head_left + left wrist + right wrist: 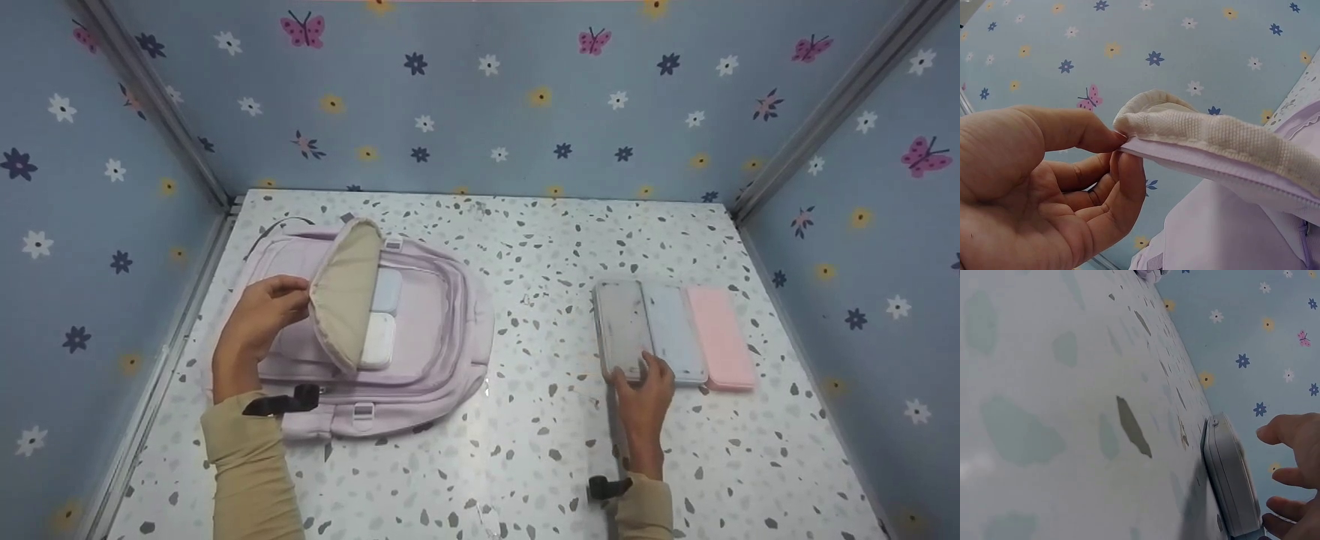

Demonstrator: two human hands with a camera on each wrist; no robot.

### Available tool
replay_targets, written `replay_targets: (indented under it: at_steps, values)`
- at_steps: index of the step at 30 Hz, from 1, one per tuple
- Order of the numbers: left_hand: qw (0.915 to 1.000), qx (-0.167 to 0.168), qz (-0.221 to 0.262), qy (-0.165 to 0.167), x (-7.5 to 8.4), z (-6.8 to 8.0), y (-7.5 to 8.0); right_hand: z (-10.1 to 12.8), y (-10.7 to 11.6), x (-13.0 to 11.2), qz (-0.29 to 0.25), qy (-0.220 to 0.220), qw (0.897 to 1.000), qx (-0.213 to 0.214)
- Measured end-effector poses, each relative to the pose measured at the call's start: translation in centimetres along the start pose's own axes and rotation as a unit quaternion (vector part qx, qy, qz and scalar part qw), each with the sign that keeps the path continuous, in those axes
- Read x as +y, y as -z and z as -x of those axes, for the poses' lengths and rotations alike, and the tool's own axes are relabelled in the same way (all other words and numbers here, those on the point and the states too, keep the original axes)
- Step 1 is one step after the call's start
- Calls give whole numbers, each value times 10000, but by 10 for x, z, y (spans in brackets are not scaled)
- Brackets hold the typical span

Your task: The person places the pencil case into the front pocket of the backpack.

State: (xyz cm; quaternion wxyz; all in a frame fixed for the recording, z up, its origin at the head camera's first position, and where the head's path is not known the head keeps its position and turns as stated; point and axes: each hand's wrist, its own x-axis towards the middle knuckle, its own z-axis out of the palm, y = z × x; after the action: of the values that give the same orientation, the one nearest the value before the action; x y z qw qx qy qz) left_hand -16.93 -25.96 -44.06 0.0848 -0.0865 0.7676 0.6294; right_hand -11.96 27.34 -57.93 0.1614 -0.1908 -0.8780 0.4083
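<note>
A lilac backpack lies flat on the left of the table. Its beige-lined front flap is folded up, and my left hand pinches the flap's edge between thumb and fingers. In the left wrist view the lifted flap shows its lilac outside. Within the uncovered pocket lie a light blue case and a white case, partly hidden by the flap. Over the near end of a flat grey case, my right hand has its thumb and fingers spread apart.
Beside the grey case, a light blue case and a pink case lie in a row. Speckled table surface lies between backpack and cases. Patterned panels rise around the back and sides.
</note>
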Motion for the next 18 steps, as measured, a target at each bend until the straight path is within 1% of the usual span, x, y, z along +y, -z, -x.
replay_targets:
  at_steps: [6, 10, 15, 18]
  values:
    - [9999, -36, 104, 19, 1, 1, 0, 2, -2, 1, -22, -390, 9992, -40]
    - [10000, -31, 72, 0, 2, 1, 0, 1, -4, -1, 96, -474, 9988, -110]
    - [10000, 41, -5, 67, 2, 2, -2, -2, -5, -6, 486, -697, 9954, -439]
    - [10000, 36, 11, 91, 2, 1, -2, -2, -7, -8, 596, -877, 9925, -616]
